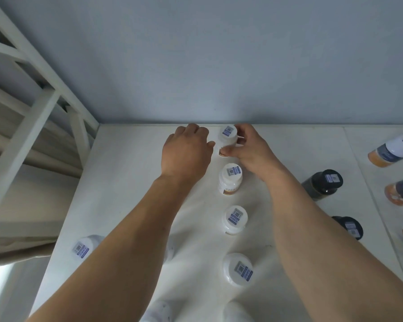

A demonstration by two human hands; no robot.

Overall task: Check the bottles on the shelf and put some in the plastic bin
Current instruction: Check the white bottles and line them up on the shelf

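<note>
**White bottles in a row, the far one held at the back of the shelf**

White metal framing (42,98) slants down the left side, with a pale curtain-like cloth (21,205) behind it. Next to it lies the white shelf (126,182), seen from above, running back to a grey-blue wall (219,54).

Near the shelf's left edge stands a white bottle (83,248) with a blue-and-white code sticker on its cap. To its right the left hand (186,152) reaches to the rear of the shelf, knuckles up and fingers bent downward; what lies under them is hidden, so I cannot tell whether it holds anything.

Just beside it, the rear bottle (227,137) is gripped by the right hand (249,147), thumb at its lower side and fingers curled round its far side. It stands at the very back, heading a row: a second white bottle (230,178), a third (235,219) and a fourth (238,269), each apart from the next and each stickered on the cap.

Right of the right forearm stand two black-capped bottles (323,184) and (349,227). Farthest right, on the adjoining panel, are orange-filled bottles (392,151), partly cut off by the frame edge.
</note>
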